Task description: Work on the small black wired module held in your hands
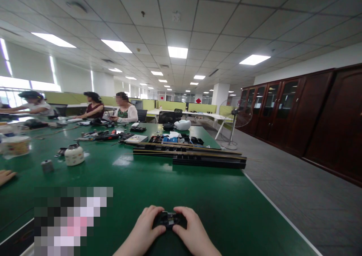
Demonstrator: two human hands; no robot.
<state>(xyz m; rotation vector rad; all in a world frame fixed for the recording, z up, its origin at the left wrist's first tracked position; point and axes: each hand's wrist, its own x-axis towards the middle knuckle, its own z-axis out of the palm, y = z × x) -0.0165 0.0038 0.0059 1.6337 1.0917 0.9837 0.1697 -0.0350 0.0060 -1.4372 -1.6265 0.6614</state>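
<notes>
A small black device with a greyish, mechanical-looking middle [170, 219] sits between my two hands near the front of the green table [130, 195]. Its exact kind is too small to make out. My left hand [147, 227] grips its left end, with fingers on the far side and thumb on the near side. On the right end, my right hand [192, 229] holds it the same way. The fingers partly cover both ends.
Long black bars [209, 162] with thin rods lie across the table ahead. To the left stand a cream jar [74, 155], a grey metal cylinder [47, 166] and a tub [17, 145]. Another person's hand [6, 176] rests at the left edge. Several people sit farther back.
</notes>
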